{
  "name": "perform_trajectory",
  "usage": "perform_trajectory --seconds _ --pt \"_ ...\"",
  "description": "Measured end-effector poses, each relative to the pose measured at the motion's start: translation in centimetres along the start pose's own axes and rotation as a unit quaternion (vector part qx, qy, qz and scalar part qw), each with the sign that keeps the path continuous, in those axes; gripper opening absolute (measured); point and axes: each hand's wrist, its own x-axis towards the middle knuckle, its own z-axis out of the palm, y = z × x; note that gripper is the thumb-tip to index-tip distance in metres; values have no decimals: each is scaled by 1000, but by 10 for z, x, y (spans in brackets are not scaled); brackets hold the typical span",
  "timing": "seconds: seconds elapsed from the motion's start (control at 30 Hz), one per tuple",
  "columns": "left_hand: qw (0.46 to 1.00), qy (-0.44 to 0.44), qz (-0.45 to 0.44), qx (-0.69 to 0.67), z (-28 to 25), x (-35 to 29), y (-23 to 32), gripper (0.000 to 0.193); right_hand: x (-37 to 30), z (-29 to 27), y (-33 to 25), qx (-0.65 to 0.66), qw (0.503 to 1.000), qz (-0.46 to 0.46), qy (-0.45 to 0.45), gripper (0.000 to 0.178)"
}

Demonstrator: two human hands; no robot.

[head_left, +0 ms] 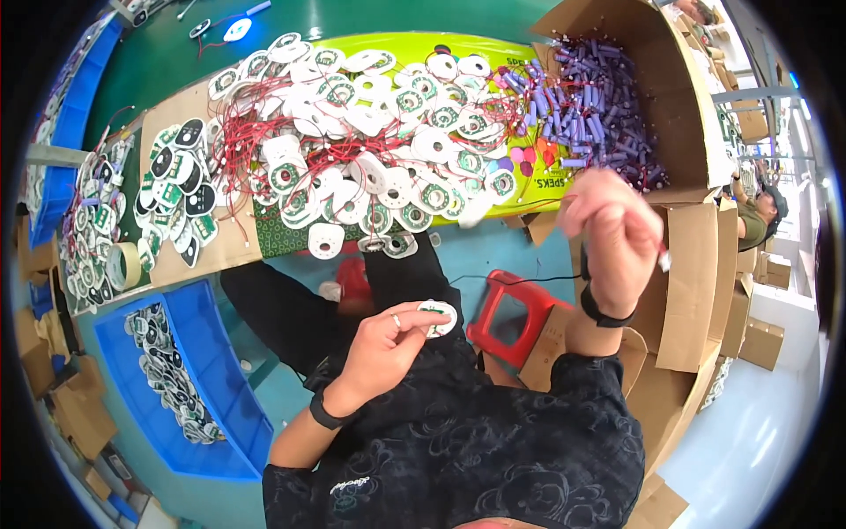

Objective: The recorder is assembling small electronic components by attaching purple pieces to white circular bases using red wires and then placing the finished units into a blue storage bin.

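Note:
My left hand (381,357) is closed on a round white disc (438,319) with a green circuit board, held above my lap. The thumb and index finger lie along its edge and face. To the right, my right hand (612,225) is raised in front of the cardboard box, fingers curled and smeared by motion. A small white connector with a bit of red wire (664,259) shows beside it; whatever is in the fingers is hidden. On the table before me lies a heap of white discs (352,185) with green boards and red wires.
Purple wired cylinders (595,106) fill the open cardboard box (683,115) at right. Black-and-white parts (176,189) and a tape roll (123,266) lie at left. Blue bins (238,388) stand below the table; a red stool (511,317) is nearby. A person (762,216) works far right.

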Motion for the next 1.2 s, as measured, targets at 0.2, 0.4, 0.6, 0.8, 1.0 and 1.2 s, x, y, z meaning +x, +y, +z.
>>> perform_trajectory --seconds 0.2,0.4,0.6,0.8,1.0,1.2 --pt "988 108 -30 -108 -4 3 -19 23 -40 48 12 190 943 227 -153 30" --pt "987 99 20 -125 -9 16 7 27 -60 94 41 -9 950 164 -267 24" --pt "989 123 10 -84 -8 22 -3 25 -64 100 46 -65 932 177 -310 22" --pt "980 166 -51 -96 -9 27 -2 14 -62 101 42 65 957 240 -149 25" --pt "983 144 111 -7 -6 28 -13 20 -68 103 52 311 846 412 -130 22" --pt "983 145 64 -96 -5 28 -1 23 -77 120 60 -218 975 1 29 19"
